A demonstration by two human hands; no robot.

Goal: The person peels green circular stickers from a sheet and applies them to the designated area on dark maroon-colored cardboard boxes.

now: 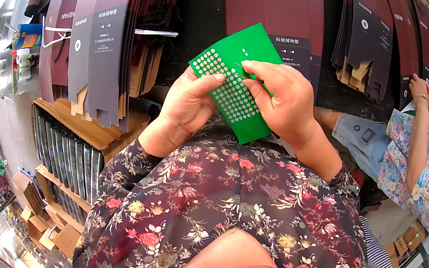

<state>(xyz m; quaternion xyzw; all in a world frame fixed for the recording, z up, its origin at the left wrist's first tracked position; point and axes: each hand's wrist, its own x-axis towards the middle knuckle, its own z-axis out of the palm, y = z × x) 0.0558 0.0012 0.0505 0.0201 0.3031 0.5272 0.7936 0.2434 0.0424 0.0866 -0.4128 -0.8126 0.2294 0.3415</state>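
In front of my chest is a green sheet of small round pale stickers (237, 109), tilted, with the dots set in close rows. My left hand (193, 96) grips its left edge, thumb on top among the dots and fingers behind. Over the upper right part of the sheet, my right hand (281, 97) has its index finger and thumb drawn together near the top rows. Whatever is between those fingertips is too small to make out. A flat maroon and grey carton (271, 6) lies on the dark table just beyond the sheet.
Stacks of flat maroon and grey cartons (101, 28) stand on the left, with more cartons (366, 40) at right. An open cardboard box (87, 123) holds dark wrapped packs (64, 153). At right, a person in a floral top (424, 148) handles cartons.
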